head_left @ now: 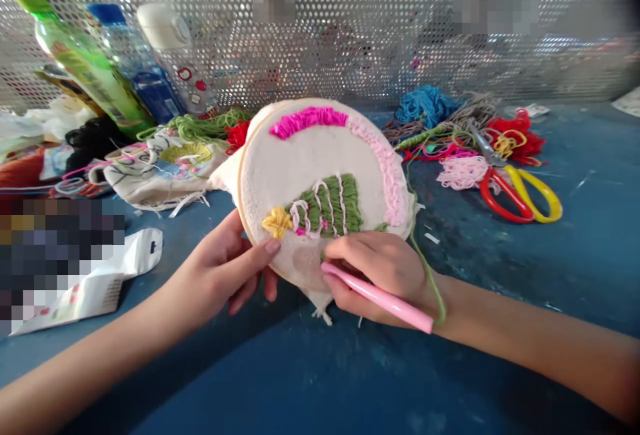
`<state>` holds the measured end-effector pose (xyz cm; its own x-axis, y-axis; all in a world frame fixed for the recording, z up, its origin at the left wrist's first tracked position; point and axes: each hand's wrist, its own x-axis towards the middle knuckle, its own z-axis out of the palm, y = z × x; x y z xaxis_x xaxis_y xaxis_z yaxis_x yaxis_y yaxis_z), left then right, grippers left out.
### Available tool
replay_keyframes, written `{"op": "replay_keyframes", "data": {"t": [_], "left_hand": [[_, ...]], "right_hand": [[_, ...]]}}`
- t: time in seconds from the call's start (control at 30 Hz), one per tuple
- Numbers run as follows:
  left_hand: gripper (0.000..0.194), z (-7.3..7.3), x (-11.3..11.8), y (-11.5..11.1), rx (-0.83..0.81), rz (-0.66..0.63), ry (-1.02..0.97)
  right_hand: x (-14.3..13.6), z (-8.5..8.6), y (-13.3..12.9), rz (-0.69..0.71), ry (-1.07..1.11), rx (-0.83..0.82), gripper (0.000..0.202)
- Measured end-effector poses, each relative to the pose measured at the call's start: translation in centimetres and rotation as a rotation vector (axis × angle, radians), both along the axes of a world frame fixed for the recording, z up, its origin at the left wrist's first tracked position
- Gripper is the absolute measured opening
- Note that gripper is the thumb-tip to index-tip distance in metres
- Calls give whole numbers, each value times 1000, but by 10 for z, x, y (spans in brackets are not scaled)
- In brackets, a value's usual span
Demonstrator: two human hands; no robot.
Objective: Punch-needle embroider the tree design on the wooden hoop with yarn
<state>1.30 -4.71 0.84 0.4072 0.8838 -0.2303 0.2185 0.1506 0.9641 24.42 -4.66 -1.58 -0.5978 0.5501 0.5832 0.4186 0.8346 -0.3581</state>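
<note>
A round embroidery hoop [242, 175] with white cloth is tilted up in front of me. Its stitching shows a green tree [325, 205] lying sideways, a yellow star [277, 222] and an arc in magenta and pale pink. My left hand [240, 261] grips the hoop's lower left edge, thumb on the front and fingers behind. A pink punch needle pen [380, 296] is pinched in my right hand [383, 275], its tip end at the cloth below the tree and hidden by the fingers. Green yarn [425, 265] runs from the pen's back end up past the hoop's right side.
Scissors with red and yellow handles [520, 195] lie at the right by pink yarn [463, 172], red yarn and blue yarn [425, 105]. Bottles [95, 75] stand at the back left before a perforated metal panel [340, 41]. A white packet [95, 285] lies at left.
</note>
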Motion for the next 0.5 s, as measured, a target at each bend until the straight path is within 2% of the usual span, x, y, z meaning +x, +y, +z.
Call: {"op": "replay_keyframes", "data": {"t": [0.17, 0.33, 0.5], "left_hand": [[27, -8, -2, -6, 36, 46, -15], [26, -17, -5, -4, 12, 41, -18], [26, -18, -7, -4, 12, 41, -10]], "right_hand": [[7, 5, -8, 74, 129, -72, 9], [18, -3, -11, 141, 224, -202, 8], [17, -4, -9, 140, 228, -187, 7]]}}
